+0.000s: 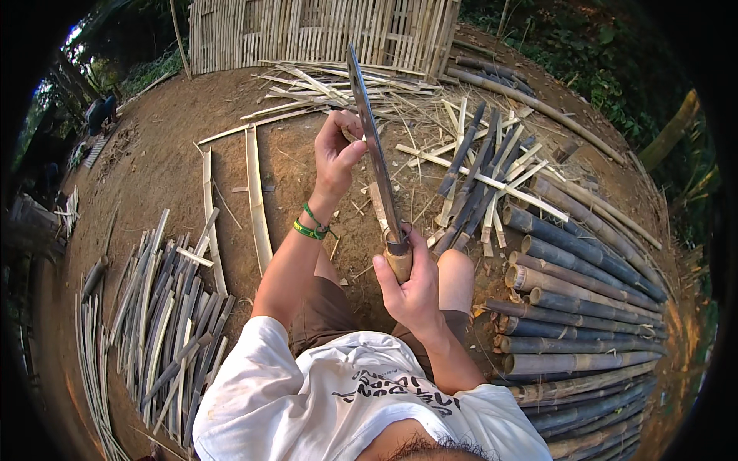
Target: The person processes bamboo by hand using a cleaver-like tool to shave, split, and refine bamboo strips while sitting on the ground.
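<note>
A machete (374, 154) with a long dark blade stands out in front of my body, its tip pointing away from me. My right hand (413, 290) is wrapped round its wooden handle (399, 264). Close to the left side of the blade, my left hand (336, 156) is raised with thumb and fingers curled together. A small pale bit shows at its fingertips; I cannot make out what it is. Behind the lower blade, partly hidden, is a short light wooden piece (380, 209). Green and yellow bands (310, 227) circle my left wrist.
Split bamboo strips (165, 326) lie heaped at my left. Thick bamboo poles (584, 363) are stacked at my right. Ahead to the right is a crossed pile of dark and pale pieces (484, 173). Farther off stands a bamboo slat wall (323, 34), with loose strips (307, 84) before it.
</note>
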Action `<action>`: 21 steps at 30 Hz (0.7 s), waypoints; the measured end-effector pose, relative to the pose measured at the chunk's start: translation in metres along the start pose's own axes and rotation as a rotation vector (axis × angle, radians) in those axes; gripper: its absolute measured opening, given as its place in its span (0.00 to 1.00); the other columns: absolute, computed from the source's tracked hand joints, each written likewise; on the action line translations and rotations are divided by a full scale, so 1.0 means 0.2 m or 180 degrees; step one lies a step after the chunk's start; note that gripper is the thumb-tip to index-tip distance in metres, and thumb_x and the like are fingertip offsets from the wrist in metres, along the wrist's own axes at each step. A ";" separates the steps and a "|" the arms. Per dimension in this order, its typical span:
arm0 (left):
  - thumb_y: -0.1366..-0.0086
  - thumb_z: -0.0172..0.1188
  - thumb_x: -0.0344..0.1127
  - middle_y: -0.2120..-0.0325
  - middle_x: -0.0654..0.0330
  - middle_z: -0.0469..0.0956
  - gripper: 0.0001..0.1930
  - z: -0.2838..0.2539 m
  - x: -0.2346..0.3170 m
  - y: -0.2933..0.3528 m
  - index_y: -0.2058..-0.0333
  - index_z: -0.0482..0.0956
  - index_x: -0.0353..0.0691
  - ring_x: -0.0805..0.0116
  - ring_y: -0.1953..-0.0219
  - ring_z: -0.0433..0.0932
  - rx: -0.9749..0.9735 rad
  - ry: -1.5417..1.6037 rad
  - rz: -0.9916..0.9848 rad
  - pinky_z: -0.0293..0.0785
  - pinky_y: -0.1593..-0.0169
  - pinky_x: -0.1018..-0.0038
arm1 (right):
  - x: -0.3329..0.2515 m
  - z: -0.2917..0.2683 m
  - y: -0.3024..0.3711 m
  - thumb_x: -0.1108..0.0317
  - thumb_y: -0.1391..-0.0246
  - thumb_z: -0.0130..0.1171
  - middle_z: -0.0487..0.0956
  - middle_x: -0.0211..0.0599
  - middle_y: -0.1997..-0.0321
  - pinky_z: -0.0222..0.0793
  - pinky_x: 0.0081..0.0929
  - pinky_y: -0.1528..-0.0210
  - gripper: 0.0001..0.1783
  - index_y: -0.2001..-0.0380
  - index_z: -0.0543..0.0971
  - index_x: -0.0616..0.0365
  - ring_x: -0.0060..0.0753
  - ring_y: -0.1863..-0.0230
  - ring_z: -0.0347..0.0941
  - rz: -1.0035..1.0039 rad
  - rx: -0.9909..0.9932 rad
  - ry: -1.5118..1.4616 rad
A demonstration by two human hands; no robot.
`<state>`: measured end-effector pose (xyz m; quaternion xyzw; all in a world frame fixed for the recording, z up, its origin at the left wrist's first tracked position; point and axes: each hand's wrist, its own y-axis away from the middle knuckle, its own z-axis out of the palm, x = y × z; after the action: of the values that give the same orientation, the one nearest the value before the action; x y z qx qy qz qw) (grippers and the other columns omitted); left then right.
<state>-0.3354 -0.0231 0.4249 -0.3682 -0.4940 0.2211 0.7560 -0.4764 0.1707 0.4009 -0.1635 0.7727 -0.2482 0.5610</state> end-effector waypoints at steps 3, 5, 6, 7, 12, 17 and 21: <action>0.40 0.67 0.43 0.68 0.65 0.66 0.18 0.01 -0.01 0.00 0.66 0.68 0.39 0.75 0.64 0.66 -0.0013 0.0126 0.0186 0.69 0.61 0.77 | -0.02 0.00 0.02 0.67 0.41 0.65 0.81 0.50 0.67 0.75 0.37 0.65 0.27 0.44 0.70 0.70 0.51 0.68 0.81 0.0088 -0.0006 0.0052; 0.40 0.65 0.44 0.68 0.64 0.66 0.18 0.00 -0.01 0.01 0.64 0.68 0.38 0.74 0.64 0.65 -0.0020 -0.0053 0.0193 0.66 0.59 0.75 | -0.02 0.01 0.02 0.67 0.41 0.64 0.81 0.50 0.67 0.75 0.37 0.65 0.26 0.44 0.70 0.70 0.50 0.69 0.81 0.0088 0.0025 0.0040; 0.40 0.63 0.44 0.67 0.63 0.67 0.18 0.01 0.00 0.01 0.63 0.68 0.39 0.73 0.64 0.63 -0.0007 -0.0163 0.0166 0.62 0.58 0.74 | -0.02 0.01 0.02 0.67 0.41 0.64 0.81 0.50 0.68 0.75 0.37 0.66 0.26 0.44 0.71 0.70 0.50 0.69 0.81 0.0086 0.0044 0.0042; 0.40 0.61 0.45 0.67 0.62 0.67 0.18 0.01 0.00 0.02 0.62 0.67 0.39 0.72 0.64 0.61 0.0005 -0.0272 0.0140 0.59 0.57 0.72 | -0.03 0.01 0.03 0.67 0.41 0.64 0.81 0.50 0.67 0.75 0.37 0.65 0.26 0.44 0.70 0.71 0.50 0.68 0.82 0.0224 -0.0009 -0.0031; 0.40 0.65 0.44 0.67 0.63 0.68 0.18 0.00 -0.02 0.02 0.64 0.69 0.37 0.72 0.63 0.65 -0.0011 -0.0157 0.0268 0.63 0.56 0.74 | -0.04 0.00 0.03 0.67 0.40 0.65 0.81 0.50 0.67 0.76 0.39 0.65 0.26 0.44 0.70 0.71 0.52 0.68 0.82 0.0341 -0.0080 -0.0071; 0.40 0.68 0.45 0.67 0.63 0.68 0.19 0.01 -0.04 0.05 0.65 0.70 0.37 0.73 0.62 0.66 0.0098 -0.0152 0.0160 0.65 0.57 0.75 | -0.06 0.05 0.06 0.67 0.41 0.65 0.81 0.54 0.67 0.76 0.43 0.68 0.23 0.50 0.69 0.71 0.55 0.69 0.82 0.0327 0.0200 0.0256; 0.41 0.68 0.47 0.66 0.62 0.68 0.20 0.01 -0.06 0.05 0.65 0.70 0.38 0.72 0.62 0.66 0.0174 -0.0238 0.0184 0.64 0.56 0.74 | -0.05 0.06 0.07 0.67 0.41 0.66 0.81 0.56 0.68 0.75 0.44 0.69 0.22 0.53 0.69 0.72 0.57 0.69 0.82 0.0388 0.0202 0.0352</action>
<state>-0.3416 -0.0253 0.4111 -0.3531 -0.5048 0.2698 0.7401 -0.4615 0.1844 0.3984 -0.0844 0.8027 -0.2465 0.5364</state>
